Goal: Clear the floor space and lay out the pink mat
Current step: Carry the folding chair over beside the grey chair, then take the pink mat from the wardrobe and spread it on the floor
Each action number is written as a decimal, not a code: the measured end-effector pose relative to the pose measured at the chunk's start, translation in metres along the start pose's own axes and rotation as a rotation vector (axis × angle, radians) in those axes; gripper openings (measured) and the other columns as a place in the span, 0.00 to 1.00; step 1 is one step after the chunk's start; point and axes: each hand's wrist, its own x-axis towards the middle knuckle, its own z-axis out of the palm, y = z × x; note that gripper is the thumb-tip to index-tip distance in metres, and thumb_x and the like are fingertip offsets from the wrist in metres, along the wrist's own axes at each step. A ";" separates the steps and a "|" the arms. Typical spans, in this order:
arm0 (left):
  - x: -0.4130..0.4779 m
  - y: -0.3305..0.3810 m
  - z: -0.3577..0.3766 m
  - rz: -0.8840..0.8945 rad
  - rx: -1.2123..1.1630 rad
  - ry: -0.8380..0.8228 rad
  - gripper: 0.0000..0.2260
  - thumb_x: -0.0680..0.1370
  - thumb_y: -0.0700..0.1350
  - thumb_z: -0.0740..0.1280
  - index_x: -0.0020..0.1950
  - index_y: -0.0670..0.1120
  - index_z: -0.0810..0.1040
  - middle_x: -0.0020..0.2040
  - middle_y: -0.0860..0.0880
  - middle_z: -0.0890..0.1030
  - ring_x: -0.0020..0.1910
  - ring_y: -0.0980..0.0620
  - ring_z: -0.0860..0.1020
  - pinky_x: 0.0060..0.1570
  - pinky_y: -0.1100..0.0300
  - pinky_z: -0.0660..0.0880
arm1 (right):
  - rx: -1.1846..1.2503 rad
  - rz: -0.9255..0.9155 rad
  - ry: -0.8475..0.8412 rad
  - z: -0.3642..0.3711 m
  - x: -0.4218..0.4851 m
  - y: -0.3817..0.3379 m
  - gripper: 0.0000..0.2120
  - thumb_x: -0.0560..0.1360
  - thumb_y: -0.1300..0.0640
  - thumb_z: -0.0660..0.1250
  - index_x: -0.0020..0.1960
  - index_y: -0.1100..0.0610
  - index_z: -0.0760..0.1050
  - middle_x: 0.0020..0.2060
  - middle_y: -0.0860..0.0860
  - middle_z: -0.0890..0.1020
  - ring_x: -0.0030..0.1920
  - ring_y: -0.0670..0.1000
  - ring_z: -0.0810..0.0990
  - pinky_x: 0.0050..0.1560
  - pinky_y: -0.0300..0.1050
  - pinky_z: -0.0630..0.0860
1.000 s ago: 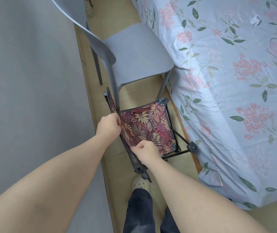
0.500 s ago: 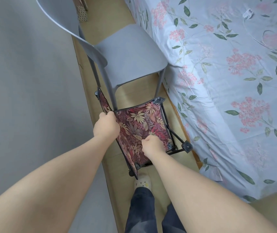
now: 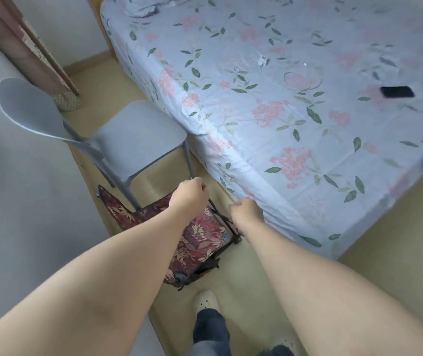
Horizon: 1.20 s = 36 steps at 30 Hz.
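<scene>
Left hand (image 3: 189, 195): fingers curled shut, whether on anything I cannot tell. Right hand (image 3: 247, 211): loose fist, holding nothing visible. Beneath both: folding stool with dark red leaf-print fabric seat and black frame (image 3: 200, 240), on beige floor (image 3: 243, 273) between grey plastic chair (image 3: 138, 134) and floral-sheeted bed (image 3: 295, 111). Pink mat: not visible.

The folding stool (image 3: 200, 237) under my arms has dark red fabric printed with pink and cream leaves, on a black frame. The chair (image 3: 138, 134) is plain grey. The bedsheet (image 3: 295, 104) is pale blue with pink flower clusters and green leaves; a black phone (image 3: 397, 92) lies on it. The floor (image 3: 397, 265) is yellowish beige, the curtain (image 3: 23, 44) dusty pink. My shoe (image 3: 206, 301) is cream, my trousers (image 3: 211, 330) dark blue.
</scene>
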 end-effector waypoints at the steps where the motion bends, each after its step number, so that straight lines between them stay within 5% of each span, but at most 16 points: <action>1: -0.004 0.024 0.002 0.040 0.016 -0.006 0.12 0.81 0.44 0.56 0.54 0.39 0.74 0.50 0.42 0.78 0.43 0.44 0.72 0.41 0.58 0.68 | 0.065 0.018 0.035 -0.022 -0.002 0.008 0.06 0.75 0.59 0.57 0.47 0.56 0.73 0.48 0.58 0.81 0.46 0.57 0.78 0.48 0.47 0.75; 7: -0.042 0.162 0.036 0.250 0.085 -0.067 0.12 0.81 0.45 0.57 0.57 0.42 0.75 0.45 0.45 0.75 0.42 0.45 0.72 0.39 0.58 0.67 | 0.272 0.064 0.200 -0.150 -0.023 0.084 0.06 0.75 0.59 0.57 0.42 0.58 0.71 0.41 0.56 0.77 0.39 0.55 0.72 0.40 0.44 0.68; 15: -0.140 0.386 0.116 0.558 0.089 -0.095 0.12 0.80 0.46 0.58 0.58 0.44 0.75 0.54 0.43 0.79 0.43 0.45 0.73 0.41 0.58 0.69 | 0.390 0.050 0.536 -0.362 -0.073 0.216 0.13 0.76 0.54 0.61 0.33 0.51 0.66 0.42 0.56 0.78 0.41 0.55 0.75 0.44 0.46 0.73; 20: -0.195 0.491 0.160 0.697 0.086 -0.116 0.11 0.80 0.45 0.58 0.58 0.45 0.76 0.56 0.45 0.78 0.44 0.46 0.73 0.41 0.59 0.68 | 0.355 0.101 0.685 -0.465 -0.115 0.282 0.11 0.74 0.58 0.59 0.34 0.57 0.70 0.41 0.59 0.81 0.40 0.57 0.78 0.39 0.41 0.70; 25: -0.226 0.584 0.191 0.809 0.087 -0.170 0.12 0.80 0.46 0.58 0.59 0.43 0.75 0.56 0.43 0.79 0.44 0.47 0.73 0.42 0.58 0.70 | 0.381 0.151 0.806 -0.546 -0.133 0.332 0.12 0.75 0.59 0.59 0.53 0.63 0.77 0.48 0.59 0.81 0.44 0.57 0.77 0.44 0.44 0.73; 36: -0.194 0.799 0.229 1.017 0.027 -0.189 0.13 0.79 0.45 0.60 0.60 0.43 0.76 0.57 0.43 0.80 0.57 0.42 0.78 0.51 0.56 0.75 | 0.388 0.176 0.999 -0.734 -0.084 0.373 0.06 0.76 0.61 0.56 0.45 0.56 0.71 0.45 0.53 0.76 0.44 0.55 0.73 0.43 0.42 0.68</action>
